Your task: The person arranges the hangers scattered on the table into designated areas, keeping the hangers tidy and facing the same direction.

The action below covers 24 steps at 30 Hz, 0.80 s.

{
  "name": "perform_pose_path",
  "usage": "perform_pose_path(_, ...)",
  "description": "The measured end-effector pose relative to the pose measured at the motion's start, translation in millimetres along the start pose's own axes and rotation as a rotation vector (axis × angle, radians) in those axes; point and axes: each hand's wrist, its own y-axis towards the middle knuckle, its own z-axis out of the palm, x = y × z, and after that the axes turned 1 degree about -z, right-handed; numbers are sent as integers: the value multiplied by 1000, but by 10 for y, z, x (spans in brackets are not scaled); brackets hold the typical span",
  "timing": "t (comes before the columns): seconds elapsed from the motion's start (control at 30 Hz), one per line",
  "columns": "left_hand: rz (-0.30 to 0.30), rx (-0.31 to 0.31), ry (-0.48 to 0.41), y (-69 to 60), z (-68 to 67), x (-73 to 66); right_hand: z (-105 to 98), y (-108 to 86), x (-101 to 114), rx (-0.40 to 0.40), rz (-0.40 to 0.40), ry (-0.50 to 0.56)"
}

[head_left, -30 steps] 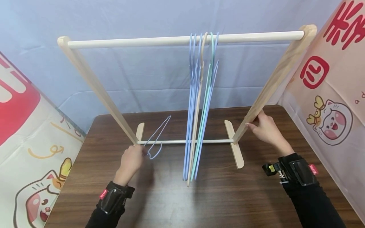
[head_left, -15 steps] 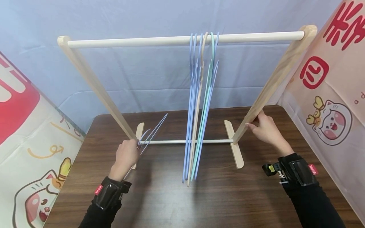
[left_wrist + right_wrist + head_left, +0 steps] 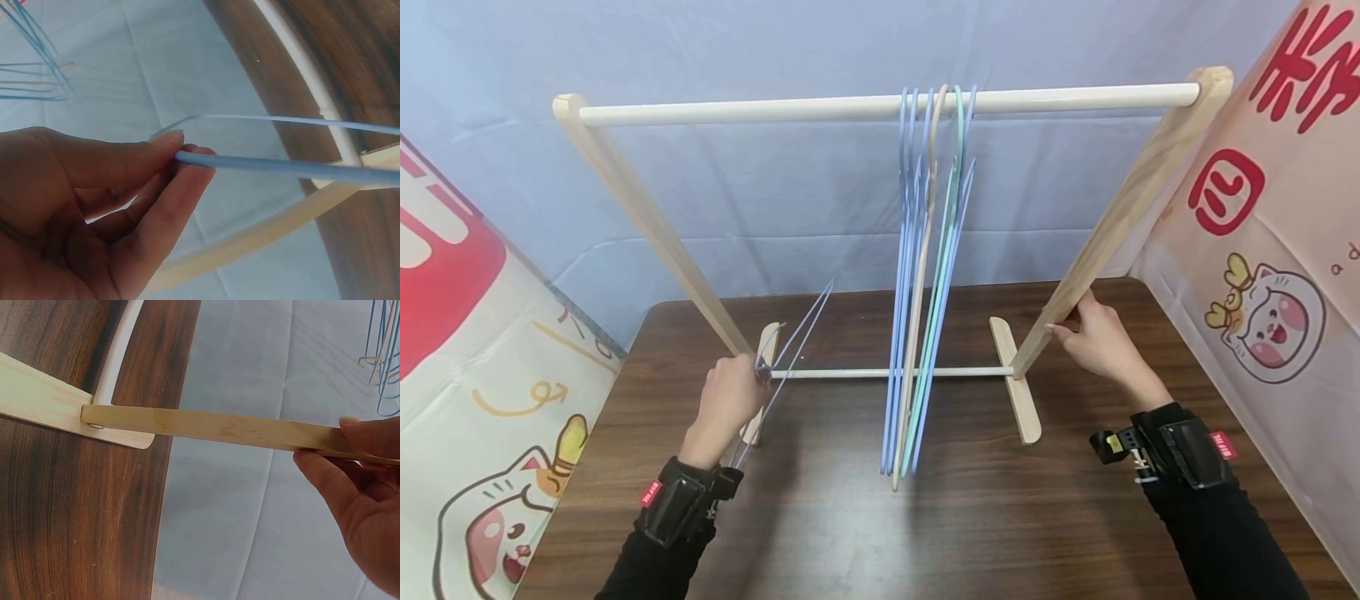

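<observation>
My left hand [image 3: 727, 400] pinches a blue wire hanger [image 3: 281, 167] between thumb and fingers, beside the lower left corner of a wooden clothes rack. In the head view the hanger's two long wires slant up and away from the hand, and part of it passes below the wrist. My right hand [image 3: 1101, 342] holds the rack's right post [image 3: 1131, 196] near its lower end, as the right wrist view shows too. Several blue hangers [image 3: 898, 333], a beige hanger [image 3: 919, 308] and a green hanger [image 3: 937, 308] hang bunched on the white top rail [image 3: 775, 110].
The rack's left post [image 3: 647, 217] rises behind my left hand. A thin white lower bar [image 3: 842, 374] joins the two flat feet, the right foot [image 3: 1026, 412] showing best. All stands on a brown table [image 3: 970, 517], with cloth backdrops [image 3: 820, 200] around it.
My left hand has moved slightly left and turned, swinging the blue hanger so part of it now extends below the wrist. The right hand and hanging hangers look unchanged.
</observation>
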Motion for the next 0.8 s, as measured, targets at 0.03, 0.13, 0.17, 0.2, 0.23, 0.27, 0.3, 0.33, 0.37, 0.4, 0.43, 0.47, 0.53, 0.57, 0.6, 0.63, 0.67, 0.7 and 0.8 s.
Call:
perform_pose_path(0.03, 12, -6, 0, 9, -9, -6, -1, 0, 3, 2, 1, 2)
perform_pose_path(0.13, 42, -13, -13, 33, -44, -36, -4, 3, 7, 2, 7, -6)
perform_pose_path(0.17, 51, -16, -20, 42, -60, -51, -6, 4, 7, 2, 10, -9)
perform_pose_path(0.2, 61, -20, -26, 53, -75, -66, -8, 5, 12, 1, 11, -11)
perform_pose_path(0.23, 71, -23, -32, 64, -94, -82, -9, 6, 13, 1, 11, -15)
perform_pose_path(0.27, 78, -28, -38, 73, -117, -103, -10, 8, 13, 0, 11, -18)
perform_pose_path(0.3, 86, -39, -41, 81, -142, -126, -11, 9, 13, 1, 12, -14)
perform_pose_path(0.33, 94, -46, -44, 89, -168, -151, -11, 9, 11, 1, 13, -12)
perform_pose_path(0.37, 100, -50, -47, 98, -194, -177, -10, 10, 11, 0, 12, -12)
perform_pose_path(0.4, 108, -56, -48, 107, -221, -205, -11, 9, 12, 0, 11, -12)
perform_pose_path(0.43, 113, -60, -47, 117, -251, -236, -10, 10, 11, -2, 10, -13)
perform_pose_path(0.47, 119, -61, -45, 125, -282, -272, -10, 10, 11, -3, 11, -14)
perform_pose_path(0.53, 125, -58, -40, 143, -346, -342, -10, 8, 10, -5, 12, -23)
perform_pose_path(0.57, 130, -56, -36, 153, -376, -376, -11, 7, 14, -5, 12, -28)
perform_pose_path(0.6, 135, -55, -34, 161, -409, -409, -12, 6, 14, -3, 11, -30)
perform_pose_path(0.63, 139, -52, -30, 169, -440, -440, -12, 6, 13, -2, 10, -31)
perform_pose_path(0.67, 143, -50, -32, 176, -469, -471, -11, 5, 12, -1, 9, -31)
perform_pose_path(0.7, 143, -48, -35, 184, -497, -498, -11, 4, 12, 0, 8, -30)
perform_pose_path(0.8, 137, -23, -40, 202, -577, -573, -8, 6, 8, 0, 2, -25)
